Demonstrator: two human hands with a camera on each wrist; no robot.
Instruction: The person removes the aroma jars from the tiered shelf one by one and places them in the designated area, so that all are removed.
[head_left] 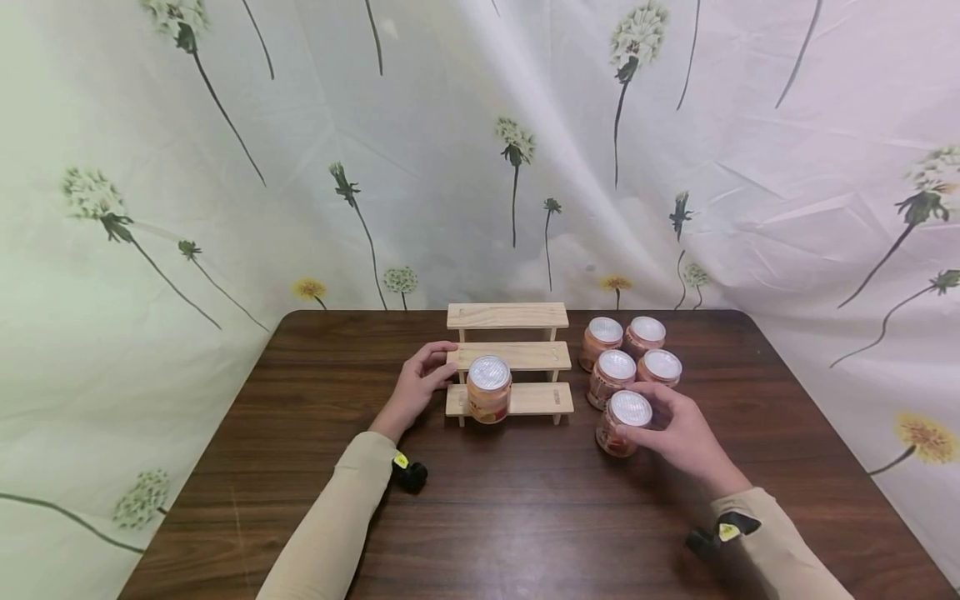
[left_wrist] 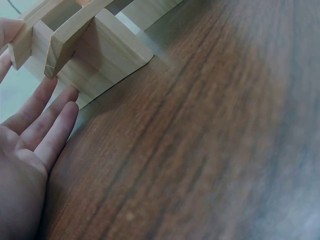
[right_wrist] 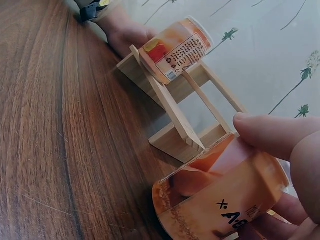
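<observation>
My right hand (head_left: 678, 429) grips an orange-labelled can (head_left: 615, 437) with a silvery ridged lid, thumb on one side and fingers on the other. Dark lettering marks its label in the right wrist view; whether its base touches the table I cannot tell. A three-tier wooden shelf (head_left: 540, 357) stands at the back of the table. With thumb and fingers, my left hand (head_left: 416, 385) holds the left end of its middle tier; the other fingers (left_wrist: 57, 112) lie against the side panel. One similar can (right_wrist: 177, 47) stands upright on the lowest tier, toward the left.
Several more lidded cans (head_left: 613, 379) stand grouped right of the shelf, just behind the held one. The dark wood table (head_left: 480, 525) reaches back to a hanging cloth (head_left: 450, 167) printed with dandelions. A black band with a yellow tag (head_left: 731, 529) circles the right wrist.
</observation>
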